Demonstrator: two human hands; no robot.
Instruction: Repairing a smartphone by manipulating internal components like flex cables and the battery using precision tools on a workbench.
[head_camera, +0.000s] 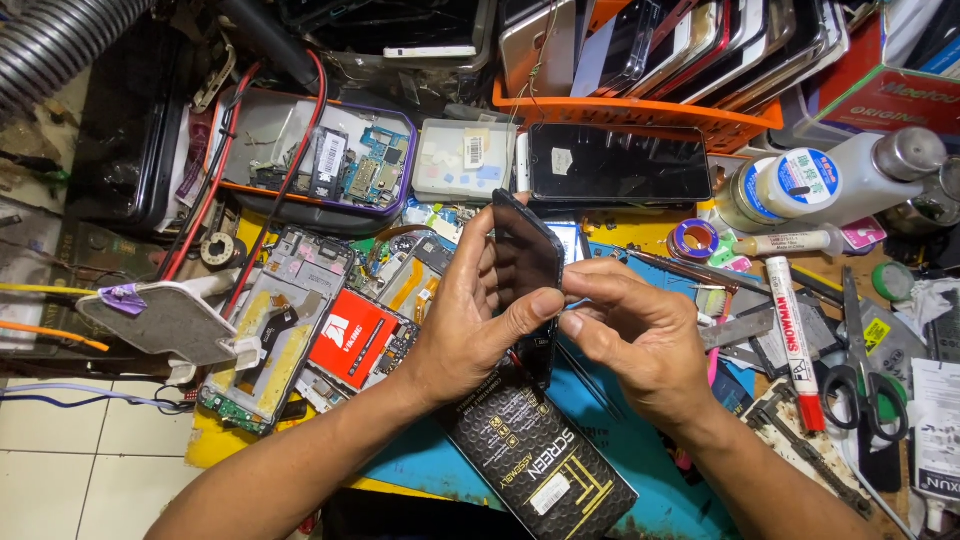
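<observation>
Phone screen (527, 270), a dark glossy panel, stands nearly on edge above the blue mat (620, 450), its long axis running from the top, near the far phone, down toward the person; it sits between the two hands, turned so that mostly its thin side and a sliver of its face show. Left hand (470, 325) has it: the fingers curl round the far edge and the thumb presses across the near face, closed firmly on the panel. Right hand (630, 335) comes in from the other side, fingers bent and drawn together, thumb and forefinger pinched at the panel's right edge, just touching it; whether they grip anything small there I cannot tell. So the panel lies left of the right fingertips and is carried by the left hand. Below the hands lies a black box (545, 460) with gold print; an opened phone frame (275, 335) lies to the left; a white marker (793, 340) and scissors (860, 370) lie to the right.
</observation>
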